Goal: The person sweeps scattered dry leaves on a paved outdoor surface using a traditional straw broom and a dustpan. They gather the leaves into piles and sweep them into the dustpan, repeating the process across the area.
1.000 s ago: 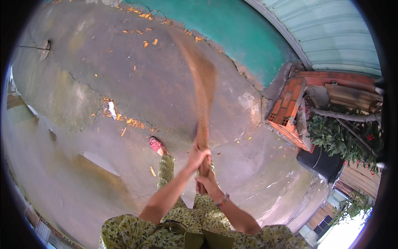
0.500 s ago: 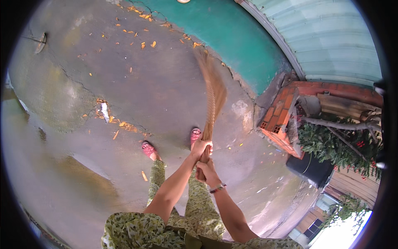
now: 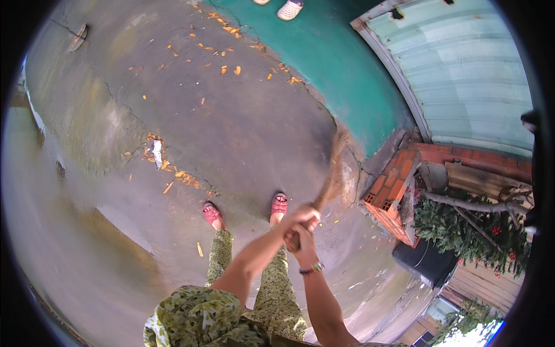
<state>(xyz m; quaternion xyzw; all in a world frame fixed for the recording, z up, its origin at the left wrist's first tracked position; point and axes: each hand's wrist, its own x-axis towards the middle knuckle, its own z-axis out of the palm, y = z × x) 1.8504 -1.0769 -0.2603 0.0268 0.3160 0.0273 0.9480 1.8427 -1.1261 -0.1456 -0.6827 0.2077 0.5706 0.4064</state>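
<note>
Both of my hands are wrapped round a brown straw broom point(image 3: 333, 176). My left hand point(image 3: 304, 217) grips it higher toward the bristles. Just behind, my right hand point(image 3: 303, 245), with a beaded bracelet point(image 3: 312, 269) at the wrist, closes on the handle end. The broom reaches away to the right, its bristles blurred over the border between the grey concrete and the green floor. Orange leaves point(image 3: 188, 179) lie in a patch left of my feet, around a white scrap point(image 3: 157, 154). More leaves point(image 3: 231, 29) are scattered along the edge of the green floor point(image 3: 341, 81).
A low brick wall point(image 3: 393, 185) stands to the right, beside a leafy plant point(image 3: 462, 225) and a black container point(image 3: 425, 259). Behind it is a pale corrugated metal panel point(image 3: 457, 69). A person's light shoe point(image 3: 289, 10) shows at the top. A dustpan-like object point(image 3: 77, 38) lies far left.
The broom has swung to the right, its bristles now nearer the brick wall. Both hands have shifted slightly right with it. Another person's shoe has come further into view at the top.
</note>
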